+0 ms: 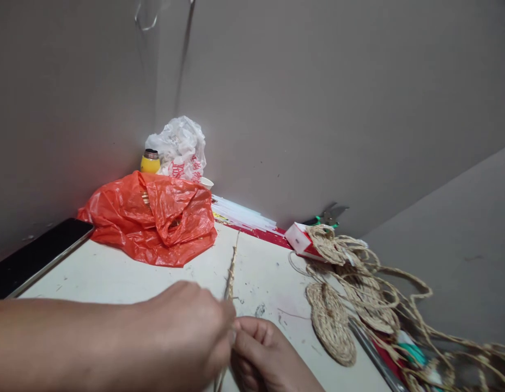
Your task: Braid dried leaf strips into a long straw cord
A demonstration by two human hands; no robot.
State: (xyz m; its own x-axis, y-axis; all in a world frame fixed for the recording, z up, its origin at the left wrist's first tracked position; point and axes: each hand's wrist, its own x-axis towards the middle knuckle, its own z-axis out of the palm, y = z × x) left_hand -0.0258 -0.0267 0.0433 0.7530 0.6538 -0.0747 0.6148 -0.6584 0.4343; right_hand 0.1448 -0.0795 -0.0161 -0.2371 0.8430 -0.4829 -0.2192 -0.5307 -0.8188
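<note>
Item: a thin straw-coloured cord [232, 267], lying on the counter [125, 280] to the right of the orange bag [187, 212] and running toward the person. The left hand [197, 324] is closed in a fist, apparently about the cord; it is blurred and its fingertips are hidden. The right hand [268, 354] meets it, thumb and forefinger pinched on the cord, other fingers curled.

Hazards, as judged: the cord's far end appears unsecured, so uneven tension could let it twist or come loose. Stray fibres stand out along it; a hard pull could cause fraying. Well to the right of the orange bag, loose rope [366, 275] lies in a tangle beside a coiled oval mat [332, 326]; a trailing end could snag there. The phone [40, 258], just left of the orange bag, could be knocked by the left forearm [84, 343] if it swings outward.
</note>
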